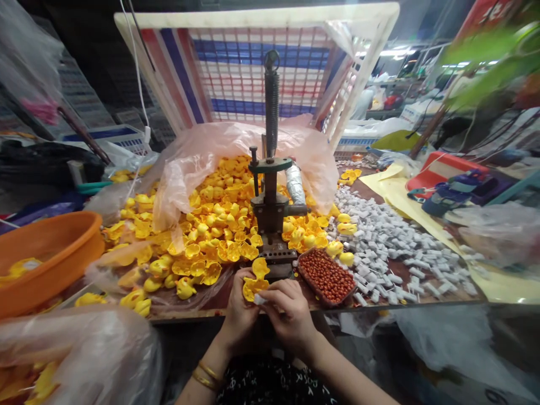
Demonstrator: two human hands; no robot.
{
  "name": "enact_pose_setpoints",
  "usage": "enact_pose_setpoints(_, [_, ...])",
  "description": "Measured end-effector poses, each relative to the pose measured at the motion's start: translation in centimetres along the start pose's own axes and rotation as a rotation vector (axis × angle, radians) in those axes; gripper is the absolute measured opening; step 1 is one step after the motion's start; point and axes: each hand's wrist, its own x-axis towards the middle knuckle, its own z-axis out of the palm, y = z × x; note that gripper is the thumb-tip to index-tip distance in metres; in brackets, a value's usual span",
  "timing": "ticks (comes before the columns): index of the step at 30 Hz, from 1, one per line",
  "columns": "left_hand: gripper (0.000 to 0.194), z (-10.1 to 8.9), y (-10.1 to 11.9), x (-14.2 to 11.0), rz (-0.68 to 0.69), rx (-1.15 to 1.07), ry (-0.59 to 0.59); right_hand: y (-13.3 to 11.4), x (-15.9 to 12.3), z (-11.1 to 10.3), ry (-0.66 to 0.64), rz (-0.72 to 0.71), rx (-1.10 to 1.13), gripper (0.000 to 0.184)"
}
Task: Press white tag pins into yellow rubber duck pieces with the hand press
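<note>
My left hand (239,304) is closed around a hollow yellow plastic duck half (254,284), its open inside facing up toward me. Between the fingertips of my right hand (291,309) is a small white plastic piece (259,299), held at the lower rim of the duck half. Both hands meet just in front of a dark metal hand press (270,208) at the table's front edge. Right of my hands lies a shallow tray (300,260) of small reddish-brown beads (327,275). Behind my left hand spreads a heap of yellow duck halves (215,225).
A pile of small white blocks (392,247) covers the table's right side. An orange basin (50,242) stands at the left. Pink plastic sheeting (211,140) lies behind the ducks, before an upright white crate (257,21). A red dustpan-like container (442,166) sits far right.
</note>
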Motion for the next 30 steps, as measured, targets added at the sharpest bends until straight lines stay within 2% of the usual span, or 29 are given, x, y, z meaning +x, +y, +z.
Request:
enact_pose_setpoints(3, [0.035, -0.1, -0.1, -0.1, 0.129, 0.201, 0.074, 0.0, 0.1, 0.0, -0.01, -0.069, -0.107, 0.017])
enact_pose_setpoints(6, [0.045, -0.3, -0.6, -0.2, 0.221, 0.26, 0.073, -0.3, 0.3, -0.3, -0.056, -0.069, -0.143, 0.022])
enact_pose_setpoints(8, [0.05, -0.7, -0.9, -0.1, 0.222, 0.268, 0.01, -0.5, 0.4, -0.5, -0.117, -0.046, -0.157, 0.027])
enact_pose_setpoints(10, [0.048, -1.2, -1.0, 0.2, 0.192, 0.292, -0.104, -0.4, 0.4, -0.7, -0.165, 0.004, -0.1, 0.031])
enact_pose_setpoints(12, [0.045, -2.0, -0.9, 0.7, 0.177, 0.367, -0.138, 0.2, 0.5, -0.5, -0.141, 0.069, 0.017, 0.035])
enact_pose_setpoints(13, [0.043, -2.4, -0.7, 1.1, 0.18, 0.416, -0.095, 0.8, 0.6, -0.2, -0.114, 0.105, 0.064, 0.036])
enact_pose_setpoints(15, [0.038, -3.4, -0.4, 1.8, 0.176, 0.491, 0.089, 2.1, 1.1, 0.9, -0.095, 0.179, 0.092, 0.04])
enact_pose_setpoints(17, [0.036, -4.4, -0.2, 2.3, 0.139, 0.488, 0.267, 3.7, 2.1, 2.5, -0.189, 0.261, 0.082, 0.049])
enact_pose_setpoints(18, [0.037, -4.8, 0.0, 2.4, 0.126, 0.466, 0.316, 4.4, 2.8, 3.6, -0.254, 0.314, 0.088, 0.056])
enact_pose_setpoints(21, [0.039, -5.8, 0.2, 2.4, 0.148, 0.418, 0.362, 5.6, 5.4, 6.9, -0.361, 0.509, 0.158, 0.072])
enact_pose_setpoints(23, [0.038, -6.1, 0.2, 2.1, 0.185, 0.429, 0.382, 5.5, 7.2, 8.7, -0.391, 0.554, 0.206, 0.079])
enact_pose_setpoints(25, [0.037, -6.3, 0.2, 1.9, 0.195, 0.464, 0.427, 4.8, 8.8, 9.7, -0.455, 0.465, 0.249, 0.081])
enact_pose_setpoints(27, [0.037, -6.6, 0.0, 1.8, 0.192, 0.499, 0.487, 3.8, 9.5, 9.4, -0.487, 0.311, 0.278, 0.072])
enact_pose_setpoints(30, [0.035, -7.3, -0.7, 2.0, 0.196, 0.493, 0.489, 3.4, 8.9, 6.0, -0.467, 0.106, 0.217, 0.041])
